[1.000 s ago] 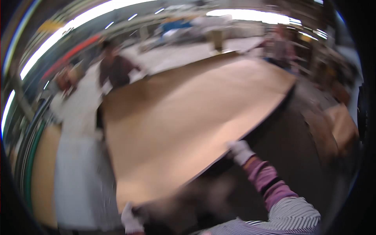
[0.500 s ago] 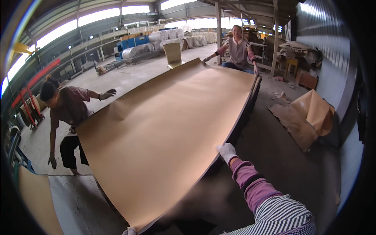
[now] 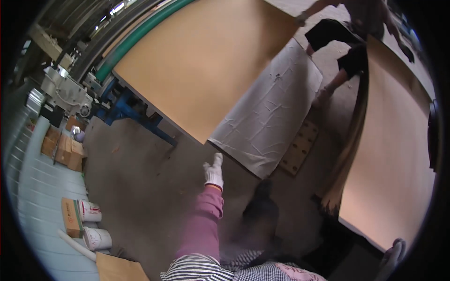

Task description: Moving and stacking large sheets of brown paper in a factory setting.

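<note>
My left hand, in a white knit glove, reaches forward with fingers stretched out and thumb apart. It holds nothing; its fingertips are just short of the near corner of a large tan sheet. Beside that sheet, a wrinkled grey-white sheet slopes down from under it. My right hand, gloved and in shadow at the lower right, grips the near edge of a second large tan sheet. Its fingers are partly hidden. That sheet's near left corner hangs free of my hands.
A co-worker stands between the two tan sheets. At the left is a machine with a green roller and blue frame. White buckets and cardboard boxes line the wall. A perforated board lies on the floor.
My view has swung left, bringing the machine and the other tan sheet in. My left hand has let go of the held sheet's corner and stretched forward. My right hand stays on the edge.
</note>
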